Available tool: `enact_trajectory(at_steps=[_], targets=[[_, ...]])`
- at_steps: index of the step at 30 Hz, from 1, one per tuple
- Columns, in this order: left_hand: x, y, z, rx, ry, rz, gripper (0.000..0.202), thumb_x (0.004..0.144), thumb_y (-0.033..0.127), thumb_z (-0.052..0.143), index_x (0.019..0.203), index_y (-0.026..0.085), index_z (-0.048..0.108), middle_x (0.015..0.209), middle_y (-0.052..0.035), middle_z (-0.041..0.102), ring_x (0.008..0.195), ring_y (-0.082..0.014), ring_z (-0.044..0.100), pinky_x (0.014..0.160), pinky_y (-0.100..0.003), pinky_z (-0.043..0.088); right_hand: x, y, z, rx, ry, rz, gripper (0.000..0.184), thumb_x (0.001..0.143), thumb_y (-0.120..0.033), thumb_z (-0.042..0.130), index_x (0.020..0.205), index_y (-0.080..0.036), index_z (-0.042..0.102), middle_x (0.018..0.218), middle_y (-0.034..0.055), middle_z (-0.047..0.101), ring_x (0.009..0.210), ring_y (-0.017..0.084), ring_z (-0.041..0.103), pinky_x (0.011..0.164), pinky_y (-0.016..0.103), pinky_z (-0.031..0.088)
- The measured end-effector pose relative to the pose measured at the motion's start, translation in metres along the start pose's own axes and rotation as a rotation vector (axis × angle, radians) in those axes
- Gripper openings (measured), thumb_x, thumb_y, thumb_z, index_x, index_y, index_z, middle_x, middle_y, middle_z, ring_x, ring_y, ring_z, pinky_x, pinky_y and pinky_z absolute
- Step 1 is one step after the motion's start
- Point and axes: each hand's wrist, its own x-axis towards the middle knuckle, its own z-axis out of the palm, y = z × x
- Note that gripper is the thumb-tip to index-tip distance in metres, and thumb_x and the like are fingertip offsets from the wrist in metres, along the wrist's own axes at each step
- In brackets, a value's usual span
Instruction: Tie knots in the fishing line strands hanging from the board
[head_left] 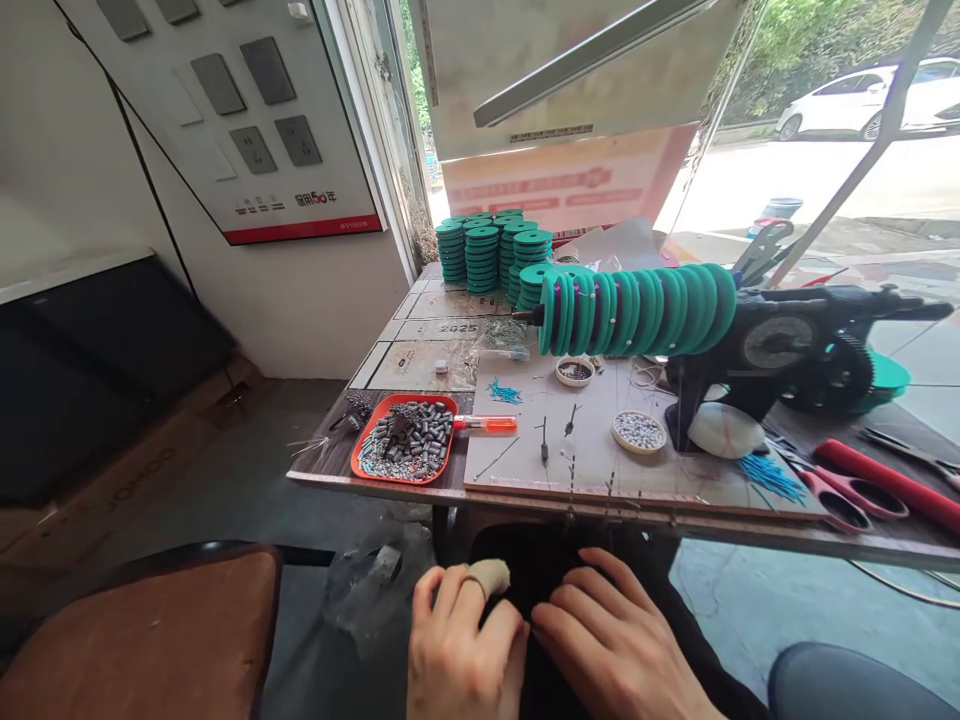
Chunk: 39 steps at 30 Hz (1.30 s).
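Below the table's front edge, my left hand [469,645] is closed, its fingers curled and a beige cover on one finger. Beside it, my right hand [619,640] also has its fingers bent inward, the tips close to my left hand. Whatever lies between the fingertips is hidden or too small to make out. Thin lines with small dark weights [545,452] hang over the board [495,470] just above my hands. They appear to come down from a row of teal foam spools [637,310] mounted on a black winding machine [780,345].
An orange tray [356,455] of metal weights sits at the table's left, beside an orange-capped pen [491,424]. Small dishes of beads [639,432], blue pieces [772,478], scissors [847,500] and stacked teal spools [481,258] surround the board. A brown chair [150,630] stands left.
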Motion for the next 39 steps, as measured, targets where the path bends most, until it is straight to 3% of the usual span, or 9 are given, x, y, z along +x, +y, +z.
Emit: enact_trajectory(at_steps=[7, 9, 10, 11, 13, 15, 18, 25, 39], targets=[[-0.007, 0.002, 0.01, -0.059, 0.054, -0.067, 0.029, 0.085, 0.015, 0.044, 0.059, 0.019, 0.057, 0.073, -0.0017, 0.059, 0.076, -0.0168, 0.05, 0.084, -0.033, 0.031, -0.011, 0.002, 0.002, -0.012, -0.057, 0.0, 0.012, 0.083, -0.007, 0.053, 0.089, -0.017, 0.055, 0.07, -0.0006, 0.058, 0.062, 0.013, 0.051, 0.078, 0.032, 0.035], [-0.008, 0.0, 0.009, -0.128, 0.025, -0.144, 0.011, 0.078, 0.017, 0.057, 0.071, 0.023, 0.062, 0.078, 0.0009, 0.06, 0.078, -0.0159, 0.053, 0.084, -0.031, 0.033, -0.01, 0.002, 0.0, 0.02, -0.035, 0.017, 0.014, 0.081, -0.005, 0.053, 0.089, -0.017, 0.054, 0.071, -0.0005, 0.059, 0.062, 0.013, 0.052, 0.076, 0.031, 0.036], [-0.008, -0.001, 0.008, -0.187, -0.041, -0.195, 0.013, 0.072, 0.02, 0.065, 0.083, 0.026, 0.064, 0.084, 0.0021, 0.062, 0.081, -0.0156, 0.055, 0.083, -0.029, 0.035, -0.009, 0.001, -0.001, 0.049, -0.016, 0.026, 0.015, 0.081, -0.005, 0.053, 0.09, -0.017, 0.054, 0.072, -0.0004, 0.06, 0.063, 0.012, 0.053, 0.076, 0.031, 0.037], [-0.009, -0.003, 0.005, -0.268, -0.129, -0.255, 0.031, 0.067, 0.024, 0.071, 0.096, 0.028, 0.063, 0.091, 0.0026, 0.063, 0.085, -0.0154, 0.057, 0.081, -0.027, 0.038, -0.008, 0.001, -0.002, 0.083, 0.012, 0.038, 0.016, 0.08, -0.005, 0.053, 0.091, -0.017, 0.053, 0.073, -0.0002, 0.061, 0.063, 0.012, 0.053, 0.075, 0.03, 0.038], [-0.009, -0.007, 0.0, -0.492, -0.318, -0.401, 0.038, 0.071, 0.04, 0.068, 0.106, 0.027, 0.061, 0.099, 0.0007, 0.062, 0.093, -0.0151, 0.058, 0.081, -0.025, 0.041, -0.007, 0.0, -0.003, 0.159, 0.11, 0.062, 0.016, 0.081, -0.005, 0.054, 0.092, -0.017, 0.053, 0.073, 0.0005, 0.061, 0.063, 0.011, 0.053, 0.071, 0.029, 0.039], [-0.01, -0.008, -0.002, -0.731, -0.489, -0.515, 0.031, 0.088, 0.047, 0.045, 0.09, 0.022, 0.063, 0.096, -0.0016, 0.059, 0.096, -0.0131, 0.056, 0.084, -0.022, 0.04, -0.007, -0.002, -0.002, 0.215, 0.209, 0.064, 0.013, 0.083, -0.005, 0.054, 0.09, -0.015, 0.055, 0.07, 0.001, 0.059, 0.061, 0.011, 0.051, 0.068, 0.029, 0.039], [-0.012, -0.006, 0.003, -0.916, -0.561, -0.564, 0.049, 0.095, 0.042, 0.028, 0.063, 0.015, 0.053, 0.084, -0.0036, 0.054, 0.088, -0.0104, 0.053, 0.08, -0.019, 0.038, -0.007, -0.005, 0.002, 0.241, 0.269, 0.045, 0.011, 0.083, -0.004, 0.054, 0.087, -0.013, 0.058, 0.067, 0.0015, 0.058, 0.06, 0.011, 0.049, 0.067, 0.03, 0.038], [-0.016, -0.003, 0.011, -0.851, -0.512, -0.5, 0.037, 0.091, 0.041, 0.041, 0.066, 0.014, 0.05, 0.082, -0.0039, 0.054, 0.081, -0.0106, 0.051, 0.074, -0.02, 0.036, -0.008, -0.007, 0.007, 0.288, 0.247, 0.1, 0.011, 0.087, -0.005, 0.049, 0.084, -0.013, 0.056, 0.07, 0.001, 0.059, 0.062, 0.011, 0.048, 0.069, 0.029, 0.036], [-0.001, -0.002, -0.007, -0.708, -0.64, -0.597, 0.029, 0.084, 0.042, 0.051, 0.073, 0.017, 0.061, 0.099, -0.0062, 0.056, 0.1, -0.0193, 0.051, 0.09, -0.032, 0.036, -0.008, -0.007, 0.004, 0.183, 0.16, 0.113, 0.015, 0.092, -0.01, 0.045, 0.081, -0.015, 0.053, 0.066, 0.001, 0.051, 0.064, 0.013, 0.043, 0.074, 0.026, 0.035]])
